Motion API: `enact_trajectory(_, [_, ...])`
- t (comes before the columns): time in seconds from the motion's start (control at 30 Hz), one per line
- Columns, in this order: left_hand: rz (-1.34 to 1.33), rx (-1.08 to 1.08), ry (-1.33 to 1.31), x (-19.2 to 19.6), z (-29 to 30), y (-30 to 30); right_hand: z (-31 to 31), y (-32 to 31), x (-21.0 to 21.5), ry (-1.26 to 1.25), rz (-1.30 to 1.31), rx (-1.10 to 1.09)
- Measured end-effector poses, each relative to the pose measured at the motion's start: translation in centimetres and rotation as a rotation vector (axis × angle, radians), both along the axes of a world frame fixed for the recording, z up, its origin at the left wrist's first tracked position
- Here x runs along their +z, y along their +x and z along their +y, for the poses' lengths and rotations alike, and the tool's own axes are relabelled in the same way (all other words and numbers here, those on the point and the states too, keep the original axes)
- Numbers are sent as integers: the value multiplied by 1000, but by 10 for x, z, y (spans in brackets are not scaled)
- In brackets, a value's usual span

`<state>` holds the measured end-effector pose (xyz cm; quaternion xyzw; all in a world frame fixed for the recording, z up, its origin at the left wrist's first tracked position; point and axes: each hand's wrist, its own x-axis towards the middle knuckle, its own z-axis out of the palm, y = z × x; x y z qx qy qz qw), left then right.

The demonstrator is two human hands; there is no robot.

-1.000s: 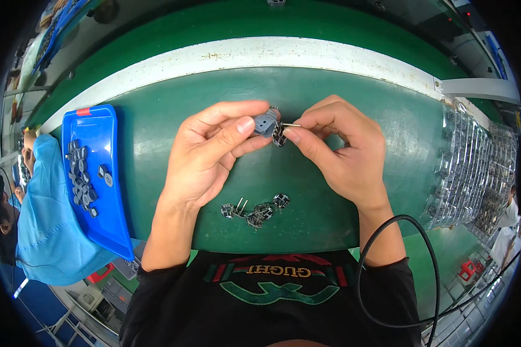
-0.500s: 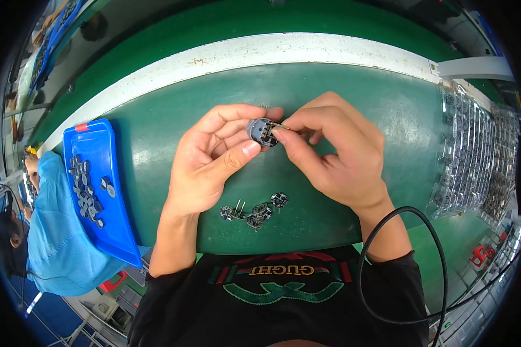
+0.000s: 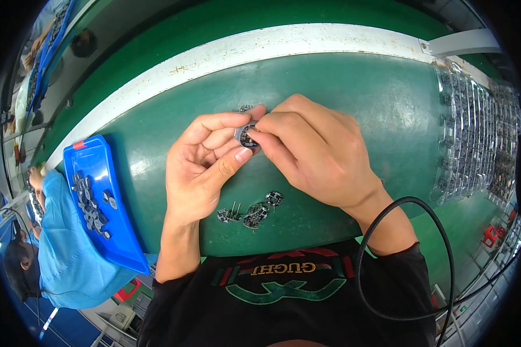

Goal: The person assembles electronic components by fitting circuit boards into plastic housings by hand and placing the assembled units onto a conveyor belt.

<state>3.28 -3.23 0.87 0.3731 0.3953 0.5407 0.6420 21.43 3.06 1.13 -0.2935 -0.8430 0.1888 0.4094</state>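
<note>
Between the thumb and fingers of my left hand is a small round grey housing, its open face turned toward my right hand. A dark round circuit board shows within its rim. The thumb and forefinger of my right hand are pinched together at that board, and they cover part of it. Below my hands, several loose circuit boards with metal pins lie in a small group on the green worktop. Another board is partly visible behind my left fingers.
At the left, a blue tray holds several grey housings. Beside it is a person in a light blue garment. Clear plastic trays stand at the right. A black cable loops by my right forearm; a white ledge borders the far side.
My right hand has moved left and closed in on the housing, its fingertips now over the open face. The metal pin that showed between them is hidden. The housing has shifted slightly left.
</note>
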Motion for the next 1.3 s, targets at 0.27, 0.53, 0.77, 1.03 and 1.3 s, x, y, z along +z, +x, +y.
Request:
enact_trajectory(0.27, [298, 187, -103, 14, 19, -11, 7, -4, -18, -37, 17, 29])
enact_trajectory(0.53, [841, 463, 171, -9, 136, -102, -2, -12, -7, 28, -290, 127])
enact_trajectory(0.77, [1372, 685, 260, -48, 195, -118, -5, -9, -10, -47, -277, 119])
enact_trajectory(1.03, [1916, 745, -137, -11, 175, -197, 1, -9, -15, -87, -178, 64])
enact_trajectory(1.3, [2042, 597, -624, -13, 143, -300, 0, -8, -9, -50, -96, 122])
